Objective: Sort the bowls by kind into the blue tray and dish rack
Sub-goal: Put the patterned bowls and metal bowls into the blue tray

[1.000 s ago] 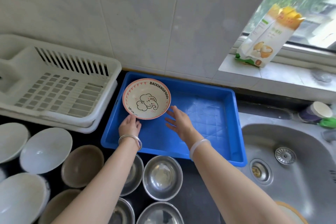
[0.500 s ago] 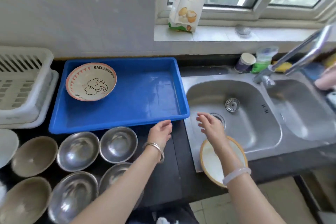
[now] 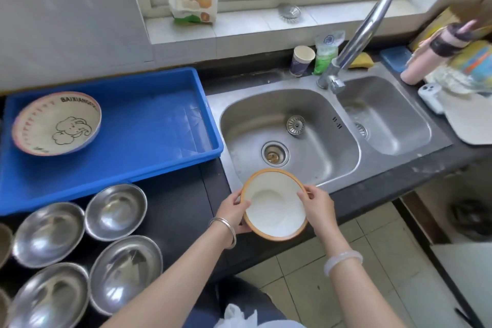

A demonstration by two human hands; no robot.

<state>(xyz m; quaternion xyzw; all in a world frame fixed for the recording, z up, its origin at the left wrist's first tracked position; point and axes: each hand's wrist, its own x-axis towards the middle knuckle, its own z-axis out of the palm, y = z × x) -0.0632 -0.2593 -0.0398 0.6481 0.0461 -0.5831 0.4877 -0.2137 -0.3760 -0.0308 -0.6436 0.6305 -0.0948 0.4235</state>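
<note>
As our left hand [image 3: 234, 211] and right hand [image 3: 317, 202] grip the orange-rimmed bowl [image 3: 274, 208], the blurry elephant bowl [image 3: 57, 122] seemingly reads "SAIXIANG…".

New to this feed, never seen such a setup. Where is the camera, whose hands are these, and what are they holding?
No machine here: a person works bare-handed, and the one camera sits on their head, looking down. The left hand and right hand grip a white bowl by its orange rim, at the front edge of the sink. A blue tray holds one elephant-print bowl. Steel bowls stand on the counter before it. The dish rack is out of view.
</note>
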